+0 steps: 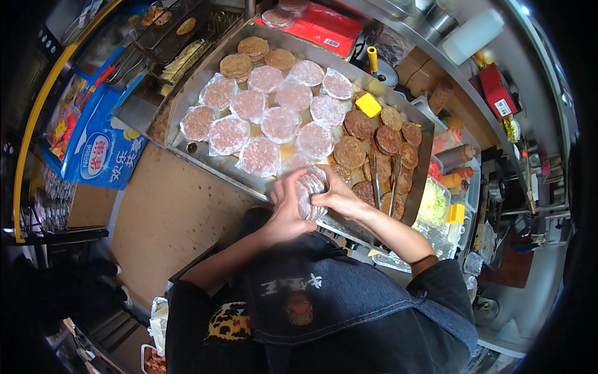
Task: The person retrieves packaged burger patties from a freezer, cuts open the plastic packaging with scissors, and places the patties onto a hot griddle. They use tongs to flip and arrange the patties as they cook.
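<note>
Between my left hand [286, 203] and my right hand [337, 194] is a stack of raw patties with plastic film between them [310, 194], gripped from both sides over the front edge of a flat griddle [219, 163]. Rows of pale patties under clear film [260, 156] cover the griddle's left and middle. One more filmed patty [297, 163] lies just beyond my fingers. Browned patties [349, 152] fill the right part, some overlapping. Metal tongs [375, 180] rest across them, beside a yellow square piece [368, 105]. Stacked browned patties [236, 66] sit at the far left corner.
Fryer baskets with fries [184, 61] stand left of the griddle. A red tray [322, 28] with more patties lies behind it. Sauce bottles [460, 154] and shredded lettuce [433, 203] are at the right. A blue cooler bag [100, 145] stands at the left; another person's dark clothing [65, 290] shows lower left.
</note>
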`<state>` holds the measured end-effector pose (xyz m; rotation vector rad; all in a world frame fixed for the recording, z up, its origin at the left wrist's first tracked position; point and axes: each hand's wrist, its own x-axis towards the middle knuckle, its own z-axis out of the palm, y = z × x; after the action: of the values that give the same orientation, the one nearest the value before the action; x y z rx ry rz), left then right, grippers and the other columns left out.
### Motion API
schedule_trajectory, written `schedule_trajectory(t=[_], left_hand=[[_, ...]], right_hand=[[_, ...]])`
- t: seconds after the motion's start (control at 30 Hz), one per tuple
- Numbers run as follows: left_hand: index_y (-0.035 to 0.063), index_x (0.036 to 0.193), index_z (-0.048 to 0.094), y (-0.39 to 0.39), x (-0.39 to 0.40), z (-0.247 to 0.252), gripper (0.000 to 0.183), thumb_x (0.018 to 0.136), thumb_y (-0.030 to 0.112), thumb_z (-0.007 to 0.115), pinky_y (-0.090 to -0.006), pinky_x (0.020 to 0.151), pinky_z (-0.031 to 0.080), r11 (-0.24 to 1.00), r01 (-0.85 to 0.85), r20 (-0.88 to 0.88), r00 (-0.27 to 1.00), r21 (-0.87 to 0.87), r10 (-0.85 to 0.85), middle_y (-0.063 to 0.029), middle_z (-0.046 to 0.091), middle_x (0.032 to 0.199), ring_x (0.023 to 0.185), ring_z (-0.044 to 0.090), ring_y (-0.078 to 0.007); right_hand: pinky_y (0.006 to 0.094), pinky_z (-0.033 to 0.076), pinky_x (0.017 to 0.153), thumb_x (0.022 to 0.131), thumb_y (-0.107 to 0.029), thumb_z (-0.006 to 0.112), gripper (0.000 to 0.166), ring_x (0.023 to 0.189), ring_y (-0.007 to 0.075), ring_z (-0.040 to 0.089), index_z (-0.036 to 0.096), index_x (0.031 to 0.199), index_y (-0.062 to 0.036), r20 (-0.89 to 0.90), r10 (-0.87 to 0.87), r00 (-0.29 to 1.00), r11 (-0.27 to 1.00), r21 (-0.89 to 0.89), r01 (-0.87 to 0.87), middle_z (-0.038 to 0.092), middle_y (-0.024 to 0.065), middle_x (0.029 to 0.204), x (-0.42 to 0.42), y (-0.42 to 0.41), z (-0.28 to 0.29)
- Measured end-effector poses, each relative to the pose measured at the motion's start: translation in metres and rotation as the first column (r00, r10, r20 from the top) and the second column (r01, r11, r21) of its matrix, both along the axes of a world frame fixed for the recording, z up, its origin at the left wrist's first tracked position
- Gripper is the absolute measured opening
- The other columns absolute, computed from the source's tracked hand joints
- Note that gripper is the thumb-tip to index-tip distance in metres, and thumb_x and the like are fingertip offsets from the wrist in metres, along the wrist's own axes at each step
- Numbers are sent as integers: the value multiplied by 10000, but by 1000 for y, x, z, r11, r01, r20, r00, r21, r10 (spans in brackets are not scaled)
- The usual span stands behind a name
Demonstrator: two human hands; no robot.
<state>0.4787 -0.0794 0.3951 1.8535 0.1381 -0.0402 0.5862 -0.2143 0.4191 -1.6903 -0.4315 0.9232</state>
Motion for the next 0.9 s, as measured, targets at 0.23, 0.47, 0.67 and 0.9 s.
schedule_trajectory(t=[0.23,0.47,0.67,0.9], left_hand=[[185,1437,62,30,14,-14,1077,584,-10,691,-451,1060,280,871,106,42,994,-479,-97,-198,173,1398,1318,246,-349],[45,1427,265,79,27,6,922,657,293,709,-466,1035,399,141,67,44,987,-988,-157,-191,423,1373,1205,497,-325],[41,1276,461,92,64,-1,510,912,396,494,-438,987,433,46,-363,-357,929,-931,100,-133,547,1252,1137,547,-272],[106,1127,550,118,120,39,352,937,388,461,-381,887,474,107,-732,-685,671,-672,285,-77,617,1101,1006,589,-216]], right_hand=[[372,395,982,741,-216,662,760,1160,294,496,310,1352,67,-115,30,993,999,-32,-34,491,243,1228,14,7,13],[339,394,995,852,-410,646,688,1188,233,494,420,1335,26,137,245,960,968,-90,-235,545,150,1250,51,40,48],[331,432,979,847,-213,680,526,1161,190,515,474,1283,-4,-520,86,850,961,268,67,587,111,1184,74,78,29],[413,254,1100,804,-420,689,841,1314,334,325,287,1405,8,-254,-38,967,991,113,69,348,228,1402,87,114,-16]])
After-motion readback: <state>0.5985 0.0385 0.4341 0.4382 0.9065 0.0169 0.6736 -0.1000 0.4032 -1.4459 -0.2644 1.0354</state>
